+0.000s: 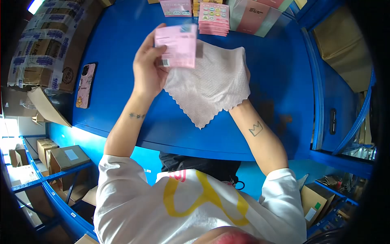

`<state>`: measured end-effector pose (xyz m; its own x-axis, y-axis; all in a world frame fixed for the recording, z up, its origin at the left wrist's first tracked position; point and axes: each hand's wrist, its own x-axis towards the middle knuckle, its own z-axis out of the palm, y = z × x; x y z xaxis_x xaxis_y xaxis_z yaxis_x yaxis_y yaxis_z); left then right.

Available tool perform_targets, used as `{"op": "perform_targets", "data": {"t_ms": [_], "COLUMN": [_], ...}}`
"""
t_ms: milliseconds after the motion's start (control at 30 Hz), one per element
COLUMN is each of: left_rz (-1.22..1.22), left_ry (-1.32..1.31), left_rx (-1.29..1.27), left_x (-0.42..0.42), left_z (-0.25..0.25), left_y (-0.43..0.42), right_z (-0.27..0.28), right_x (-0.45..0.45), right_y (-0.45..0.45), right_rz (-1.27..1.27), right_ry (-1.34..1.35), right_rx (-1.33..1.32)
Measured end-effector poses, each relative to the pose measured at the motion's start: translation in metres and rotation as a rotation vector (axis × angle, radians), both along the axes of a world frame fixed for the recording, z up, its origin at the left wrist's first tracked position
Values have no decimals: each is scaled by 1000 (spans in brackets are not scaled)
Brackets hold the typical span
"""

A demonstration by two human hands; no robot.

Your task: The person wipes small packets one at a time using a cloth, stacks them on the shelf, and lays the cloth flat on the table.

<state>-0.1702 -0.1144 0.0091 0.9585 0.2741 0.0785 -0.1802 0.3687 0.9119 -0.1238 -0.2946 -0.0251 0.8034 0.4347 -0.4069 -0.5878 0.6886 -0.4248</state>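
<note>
My left hand [149, 67] grips a small flat pink packet [176, 46] with printed text and a barcode, its back turned up and slightly blurred. A pale pink textured cloth [211, 81] with a scalloped edge drapes over my right hand [248, 75]. That hand is almost wholly covered, so its fingers do not show. The packet overlaps the cloth's upper left part; whether they touch I cannot tell. Beyond the packet stands a stack of pink packets [213, 20] with small round pictures on the top one.
A phone in a pink case [85, 85] lies on the blue table [118, 73] at left. Taped cardboard boxes [48, 44] rise beyond it. Pink and green boxes [256, 16] and another pink pack [176, 7] stand along the back. Shelves with cartons [67, 158] are below left.
</note>
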Motion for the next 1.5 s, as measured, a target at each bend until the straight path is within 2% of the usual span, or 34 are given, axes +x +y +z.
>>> {"op": "perform_targets", "data": {"t_ms": [33, 67, 133, 167, 233, 300, 500, 633, 833, 967, 1000, 1133, 1167, 1300, 1400, 1500], "left_rz": [16, 6, 410, 397, 313, 239, 84, 117, 78, -136, -141, 197, 196, 55, 20, 18], "left_ry": [7, 10, -452, -462, -465, -471, -435, -328, -248, 196, 188, 193, 188, 177, 164, 105], "left_rx": [120, 113, 1278, 1263, 1390, 1519, 1642, 1683, 1594, 937, 940, 571, 583, 189, 153, 235], "left_x": [1, 4, 12, 13, 13, 13, 2, 19, 18, 5, 8, 12, 15, 38, 73, 105], "left_z": [-2, -17, -56, -56, -51, -48, -45, -46, -40, -11, -9, -5, -4, 8, 16, 16], "left_y": [-12, -19, -32, -35, -33, -34, -54, -29, 9, 3, 2, 3, 2, 7, -12, -21], "right_z": [-11, -22, -35, -34, -33, -36, -48, -41, -23, -12, -8, 12, 9, -21, -26, -27], "right_x": [3, 7, 11, 9, 6, 5, 17, 16, 15, 13, 12, 5, 4, 14, 15, 15], "right_y": [0, 0, -3, -1, 3, 1, -5, -6, 2, -3, -4, 0, -1, 6, 6, 4], "right_rz": [88, 174, 338, 327, 298, 291, 321, 259, 207, 167, 161, 320, 315, 582, 581, 578], "right_ry": [-49, -98, -207, -275, -352, -264, -282, -206, -172, -142, -149, -198, -202, -596, -558, -512], "right_rx": [178, 355, 703, 653, 585, 590, 628, 366, 541, 398, 399, -240, -228, -248, -267, -295]}}
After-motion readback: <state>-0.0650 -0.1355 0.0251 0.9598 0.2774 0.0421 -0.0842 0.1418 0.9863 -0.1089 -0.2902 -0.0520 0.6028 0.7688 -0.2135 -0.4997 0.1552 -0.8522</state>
